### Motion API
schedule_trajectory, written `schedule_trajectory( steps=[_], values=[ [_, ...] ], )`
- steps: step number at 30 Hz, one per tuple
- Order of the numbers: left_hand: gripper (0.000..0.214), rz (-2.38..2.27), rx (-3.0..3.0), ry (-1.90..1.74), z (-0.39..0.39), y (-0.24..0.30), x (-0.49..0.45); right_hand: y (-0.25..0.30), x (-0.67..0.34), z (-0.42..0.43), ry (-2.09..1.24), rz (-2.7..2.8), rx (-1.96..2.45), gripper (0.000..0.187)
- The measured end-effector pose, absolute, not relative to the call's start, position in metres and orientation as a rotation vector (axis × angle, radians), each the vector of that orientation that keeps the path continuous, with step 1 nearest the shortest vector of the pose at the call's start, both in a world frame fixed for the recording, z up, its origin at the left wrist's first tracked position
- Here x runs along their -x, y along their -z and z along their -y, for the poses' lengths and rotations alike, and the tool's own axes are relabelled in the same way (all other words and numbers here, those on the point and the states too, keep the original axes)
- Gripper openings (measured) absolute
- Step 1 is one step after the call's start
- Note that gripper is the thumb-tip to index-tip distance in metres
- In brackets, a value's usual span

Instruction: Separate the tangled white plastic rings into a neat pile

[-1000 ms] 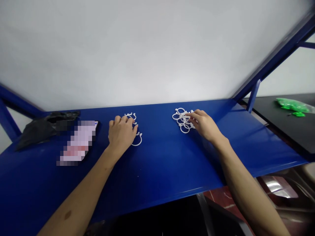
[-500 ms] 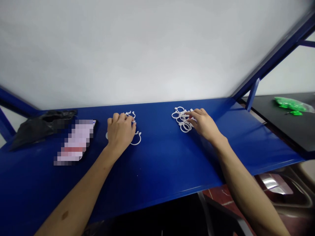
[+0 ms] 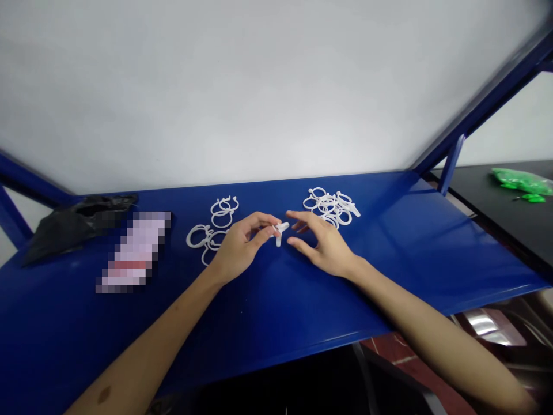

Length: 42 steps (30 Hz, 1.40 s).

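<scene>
- ring [image 3: 279,230], white, is pinched by the left hand [image 3: 239,248] at mid-shelf [image 3: 389,276].
- right hand [image 3: 322,245] is held open beside it.
- step judged: passing it toward the right pile [image 3: 330,207]; a clean handover is called for.

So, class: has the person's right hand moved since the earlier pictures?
Yes. The right hand has left the right pile of white rings and moved left and nearer, toward mid-shelf, meeting the left hand, which pinches a white ring.

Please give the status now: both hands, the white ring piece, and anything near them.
Left hand pinches small white plastic ring piece; right hand open beside it, fingertips near. Loose white plastic rings left and right on blue metal shelf. Nothing between the hands.
</scene>
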<state>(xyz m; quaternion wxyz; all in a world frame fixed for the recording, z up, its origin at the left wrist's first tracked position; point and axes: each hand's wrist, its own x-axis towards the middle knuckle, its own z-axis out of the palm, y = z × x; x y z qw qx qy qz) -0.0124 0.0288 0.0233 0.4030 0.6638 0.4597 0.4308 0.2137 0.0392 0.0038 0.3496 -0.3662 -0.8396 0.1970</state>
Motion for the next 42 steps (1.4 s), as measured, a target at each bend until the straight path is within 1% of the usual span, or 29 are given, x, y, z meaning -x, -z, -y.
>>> schedule_trajectory(
  steps=[1,4,5,7,10,13,16,18,21,32,36,40,42],
  values=[
    [0.021,-1.113,-1.615,-1.063,-0.028,-0.022,0.010,-0.003,-0.209,-0.037,-0.567,2.156,0.927,0.045],
    [0.024,-1.061,-1.484,-1.035,-0.025,-0.016,0.003,-0.003,-0.202,-0.035,-0.654,2.098,0.905,0.020],
    [0.024,-1.061,-1.462,-1.031,-0.024,-0.015,0.002,-0.003,-0.201,-0.035,-0.664,2.078,0.913,0.014],
    [0.027,-1.095,-1.462,-1.031,-0.024,-0.012,0.001,-0.005,-0.201,-0.035,-0.676,2.032,0.937,0.009],
    [0.032,-1.217,-1.686,-1.048,-0.023,-0.010,0.002,-0.005,-0.201,-0.036,-0.705,1.965,0.954,0.013],
    [0.038,-1.314,-2.089,-0.935,-0.024,-0.009,0.005,-0.005,-0.203,-0.037,-0.702,1.932,0.962,0.021],
    [0.032,-1.404,-2.330,-0.760,-0.026,-0.006,0.005,-0.005,-0.205,-0.039,-0.656,1.956,0.973,0.016],
    [0.031,-1.476,-2.393,-0.710,-0.027,-0.003,0.006,-0.006,-0.208,-0.042,-0.614,2.003,0.970,0.010],
    [0.034,-1.562,-2.441,-0.678,-0.027,-0.002,0.007,-0.007,-0.211,-0.045,-0.552,2.081,0.944,0.008],
    [0.033,-1.714,-2.625,-0.619,-0.026,-0.002,0.009,-0.012,-0.214,-0.046,-0.448,2.154,0.957,0.013],
    [0.032,-1.753,-2.573,-0.741,-0.026,-0.008,0.010,-0.013,-0.215,-0.046,-0.442,1.988,1.057,0.010],
    [0.023,-1.622,-2.339,-0.998,-0.021,-0.016,0.000,-0.007,-0.211,-0.044,-0.613,1.869,1.033,0.017],
    [0.019,-1.544,-2.211,-1.069,-0.019,-0.016,-0.004,-0.003,-0.208,-0.041,-0.692,1.874,1.009,0.017]
  ],
)
